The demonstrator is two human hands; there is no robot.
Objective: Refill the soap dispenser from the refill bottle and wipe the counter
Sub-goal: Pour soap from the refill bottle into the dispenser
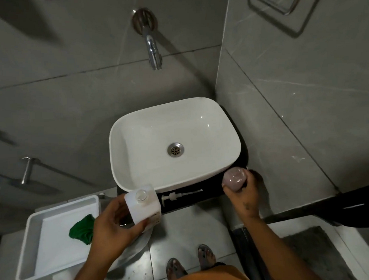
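Observation:
My left hand [111, 225] grips a white square soap dispenser [143, 207] from the side, upright, its round neck open at the top. The dispenser's white pump [179, 196] lies flat on the black counter [203, 197] just in front of the basin. My right hand [243, 193] is closed around a pinkish translucent refill bottle [234, 178] at the counter's right end; whether it rests on the counter or is lifted I cannot tell. A green cloth [82, 229] lies crumpled in the white tray to the left.
A white vessel basin [120, 142] sits on the counter under a chrome wall spout [153, 50]. The white tray [32, 248] stands at lower left. Grey tiled walls close in behind and on the right. My sandalled feet [191, 264] stand on the floor tiles below.

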